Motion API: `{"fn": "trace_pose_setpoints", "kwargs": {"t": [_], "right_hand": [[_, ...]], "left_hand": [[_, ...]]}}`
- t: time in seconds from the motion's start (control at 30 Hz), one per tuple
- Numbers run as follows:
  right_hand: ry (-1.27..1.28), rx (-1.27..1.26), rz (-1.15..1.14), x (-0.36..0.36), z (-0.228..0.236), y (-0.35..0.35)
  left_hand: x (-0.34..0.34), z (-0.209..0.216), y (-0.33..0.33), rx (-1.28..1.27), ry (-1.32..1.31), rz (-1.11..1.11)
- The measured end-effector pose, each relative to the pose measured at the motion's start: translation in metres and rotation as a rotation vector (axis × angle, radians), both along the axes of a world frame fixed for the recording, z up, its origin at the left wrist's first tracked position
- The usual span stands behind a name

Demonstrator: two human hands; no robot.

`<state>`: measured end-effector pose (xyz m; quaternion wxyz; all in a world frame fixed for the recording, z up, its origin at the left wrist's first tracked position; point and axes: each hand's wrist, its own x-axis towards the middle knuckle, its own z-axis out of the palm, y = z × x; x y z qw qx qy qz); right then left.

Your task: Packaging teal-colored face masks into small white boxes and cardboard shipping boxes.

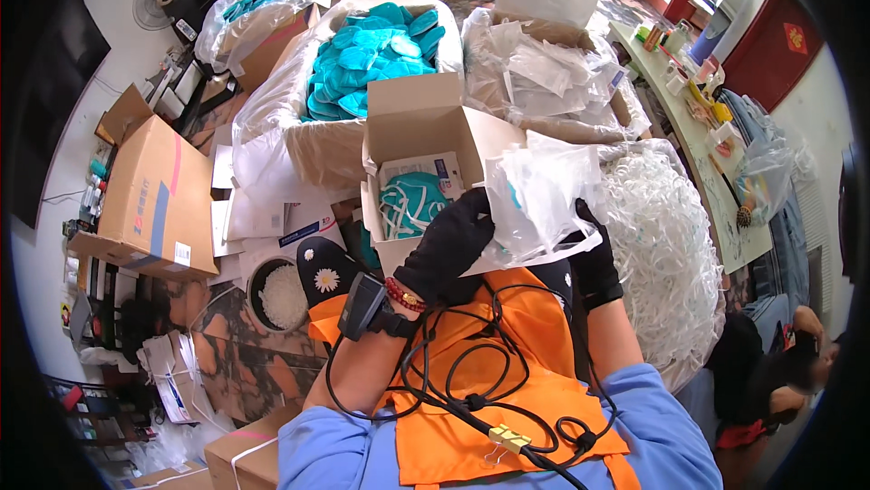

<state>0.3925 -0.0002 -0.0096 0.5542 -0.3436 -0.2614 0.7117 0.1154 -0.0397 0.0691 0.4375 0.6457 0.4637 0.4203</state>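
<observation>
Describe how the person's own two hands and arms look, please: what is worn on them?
Both the left hand and the right hand wear black gloves. The left wrist carries a red bead bracelet and a dark strapped device, from which black cables loop over the orange apron. The forearms are bare, and blue sleeves cover the upper arms.

The small open box (pixel 417 173) on the lap is hemmed in: a big carton of teal masks (pixel 372 55) just behind, a heap of white straps (pixel 666 245) at its right, cardboard boxes (pixel 149 200) left. Free room lies only above its mouth, between its raised flaps.
</observation>
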Motion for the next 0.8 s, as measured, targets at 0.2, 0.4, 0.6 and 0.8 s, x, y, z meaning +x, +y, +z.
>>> {"fn": "trace_pose_setpoints", "kwargs": {"t": [0.2, 0.4, 0.6, 0.8], "right_hand": [[-0.285, 0.058, -0.075, -0.026, 0.045, -0.019], [-0.346, 0.155, -0.166, -0.027, 0.054, -0.016], [-0.488, 0.141, -0.160, -0.030, 0.074, -0.029], [-0.439, 0.128, -0.156, -0.030, 0.075, -0.040]], "left_hand": [[0.006, -0.027, 0.009, 0.400, 0.223, 0.270], [0.008, -0.023, 0.006, 0.223, 0.007, 0.350], [-0.001, -0.049, 0.014, 0.523, 0.199, 0.231], [-0.004, -0.026, 0.001, 0.228, -0.137, -0.139]]}}
